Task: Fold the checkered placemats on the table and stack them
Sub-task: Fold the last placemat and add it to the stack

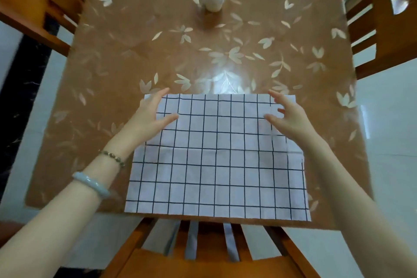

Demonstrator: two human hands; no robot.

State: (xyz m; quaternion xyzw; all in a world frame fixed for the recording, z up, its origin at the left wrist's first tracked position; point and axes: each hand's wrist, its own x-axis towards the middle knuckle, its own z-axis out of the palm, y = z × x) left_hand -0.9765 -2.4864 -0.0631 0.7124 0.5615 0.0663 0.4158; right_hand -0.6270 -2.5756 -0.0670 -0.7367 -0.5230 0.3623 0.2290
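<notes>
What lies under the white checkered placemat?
Only the brown leaf-patterned table cover shows around the white checkered placemat; anything directly beneath it is covered.

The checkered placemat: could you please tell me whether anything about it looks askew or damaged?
Nothing serious stands out. The checkered placemat lies flat, with a faint crease running across its middle, and its near edge sits right at the front edge of the table. No tear or stain shows.

- We see one checkered placemat (216, 160), white with thin dark grid lines, spread flat.
- A faint crease crosses its middle.
- It lies along the table's (135, 52) near edge.
</notes>
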